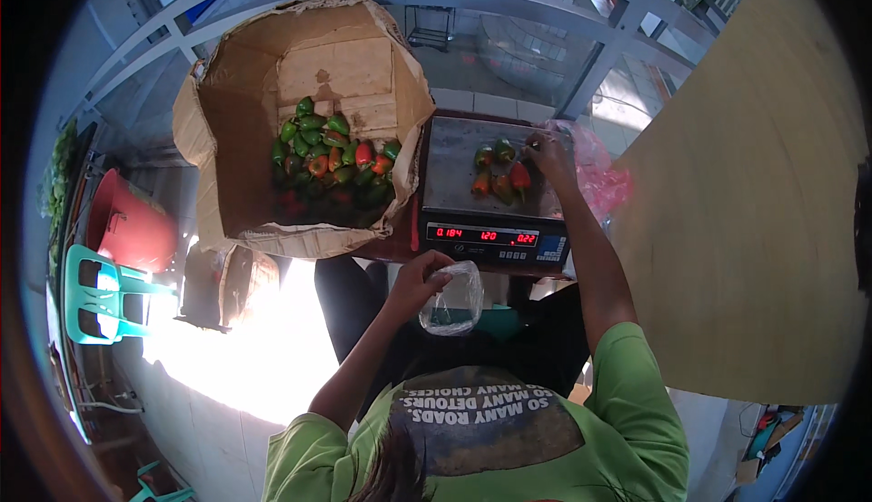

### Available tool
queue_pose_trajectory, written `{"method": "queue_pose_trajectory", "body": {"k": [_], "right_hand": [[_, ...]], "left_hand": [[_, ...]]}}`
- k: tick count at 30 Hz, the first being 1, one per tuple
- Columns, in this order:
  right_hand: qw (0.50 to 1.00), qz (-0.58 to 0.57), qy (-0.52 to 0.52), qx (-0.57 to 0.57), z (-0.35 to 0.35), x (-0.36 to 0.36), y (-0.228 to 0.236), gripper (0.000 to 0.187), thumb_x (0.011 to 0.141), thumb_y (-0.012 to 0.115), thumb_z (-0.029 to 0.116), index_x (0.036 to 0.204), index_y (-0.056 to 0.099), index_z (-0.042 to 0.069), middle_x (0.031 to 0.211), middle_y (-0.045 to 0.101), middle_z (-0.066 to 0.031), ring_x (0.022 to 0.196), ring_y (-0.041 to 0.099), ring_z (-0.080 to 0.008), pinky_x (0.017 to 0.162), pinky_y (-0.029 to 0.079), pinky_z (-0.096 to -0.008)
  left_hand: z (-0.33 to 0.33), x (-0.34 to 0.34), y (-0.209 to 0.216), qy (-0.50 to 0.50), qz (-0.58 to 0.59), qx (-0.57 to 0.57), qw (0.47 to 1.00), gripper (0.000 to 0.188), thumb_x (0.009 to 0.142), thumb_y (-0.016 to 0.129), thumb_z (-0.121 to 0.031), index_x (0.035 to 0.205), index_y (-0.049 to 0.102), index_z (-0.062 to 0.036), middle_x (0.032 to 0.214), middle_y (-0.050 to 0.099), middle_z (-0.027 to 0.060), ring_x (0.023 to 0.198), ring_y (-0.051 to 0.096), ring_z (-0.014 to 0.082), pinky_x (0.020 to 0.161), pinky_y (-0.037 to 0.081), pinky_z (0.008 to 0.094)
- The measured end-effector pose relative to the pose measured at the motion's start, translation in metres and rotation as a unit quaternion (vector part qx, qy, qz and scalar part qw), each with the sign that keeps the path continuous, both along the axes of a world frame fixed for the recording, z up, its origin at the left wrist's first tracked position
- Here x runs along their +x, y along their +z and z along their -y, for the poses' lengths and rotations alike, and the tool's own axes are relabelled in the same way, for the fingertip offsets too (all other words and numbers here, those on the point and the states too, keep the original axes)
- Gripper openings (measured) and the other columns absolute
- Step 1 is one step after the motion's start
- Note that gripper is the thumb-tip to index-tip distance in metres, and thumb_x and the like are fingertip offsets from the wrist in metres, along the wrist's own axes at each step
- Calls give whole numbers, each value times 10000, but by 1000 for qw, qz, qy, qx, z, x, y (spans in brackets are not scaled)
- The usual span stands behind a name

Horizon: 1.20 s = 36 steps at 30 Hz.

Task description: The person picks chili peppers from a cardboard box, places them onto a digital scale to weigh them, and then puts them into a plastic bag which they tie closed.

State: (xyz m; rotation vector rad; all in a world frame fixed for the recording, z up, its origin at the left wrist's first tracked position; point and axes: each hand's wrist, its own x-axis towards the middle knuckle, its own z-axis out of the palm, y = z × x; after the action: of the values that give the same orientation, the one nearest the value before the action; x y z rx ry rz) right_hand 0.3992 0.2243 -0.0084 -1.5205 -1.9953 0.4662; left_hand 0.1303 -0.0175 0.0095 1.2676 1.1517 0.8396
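Observation:
My left hand grips the rim of a small clear plastic bag, which hangs with its mouth spread wide above my lap. Ahead of it sits a digital scale with a metal platform and a lit red display. Several bell peppers lie on that platform, among them a red one and a green one. My right hand reaches over the platform's far right part, fingers closed beside the peppers. What its fingertips pinch is too small to make out.
Left of the scale stands an open cardboard box holding many green and red peppers. Pink plastic lies crumpled at the scale's right edge, beside a tall wooden board. A turquoise stool and a red bucket are at far left.

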Motion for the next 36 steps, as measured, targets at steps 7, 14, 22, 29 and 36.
{"method": "queue_pose_trajectory", "body": {"k": [7, 14, 22, 29, 36], "right_hand": [[998, 56, -35, 22, 11, 3, -1, 329, 694, 639, 237, 969, 606, 59, 955, 594, -188, 889, 570, -327, 759, 437, -395], [967, -247, 66, 3, 108, -7, 45, 157, 828, 553, 144, 916, 569, 15, 852, 595, -65, 778, 572, -152, 720, 445, -249], [960, -151, 222, -75, 264, -61, 90, 298, 751, 625, 195, 961, 537, 4, 901, 577, -116, 861, 572, -243, 758, 446, -327], [985, 39, 110, -129, 271, -51, 27, 230, 732, 566, 121, 922, 516, 2, 801, 559, -199, 774, 542, -376, 673, 429, -435], [994, 21, 99, -42, 270, -27, 35, 217, 741, 577, 126, 674, 448, -34, 615, 457, -216, 620, 483, -396, 555, 372, -441]], "left_hand": [[0, 14, 4, -18, 19, 30, 999, 214, 786, 579, -100, 972, 527, -7, 844, 575, 44, 726, 533, 86, 620, 452, 235], [4, 20, -2, -8, 17, 36, 999, 216, 785, 576, -90, 978, 523, -8, 854, 576, 40, 730, 529, 75, 608, 447, 223], [-5, 49, 19, 45, 94, 36, 994, 208, 791, 551, -50, 991, 515, -6, 884, 577, 52, 763, 541, 89, 667, 452, 231], [-40, 49, 35, -113, 1, 195, 974, 349, 740, 594, -100, 1075, 510, -47, 933, 534, 52, 845, 517, 119, 726, 427, 257], [-121, 59, -16, 133, -162, 254, 944, 370, 660, 659, -176, 977, 523, -42, 940, 502, 111, 906, 521, 262, 800, 422, 365]]}}
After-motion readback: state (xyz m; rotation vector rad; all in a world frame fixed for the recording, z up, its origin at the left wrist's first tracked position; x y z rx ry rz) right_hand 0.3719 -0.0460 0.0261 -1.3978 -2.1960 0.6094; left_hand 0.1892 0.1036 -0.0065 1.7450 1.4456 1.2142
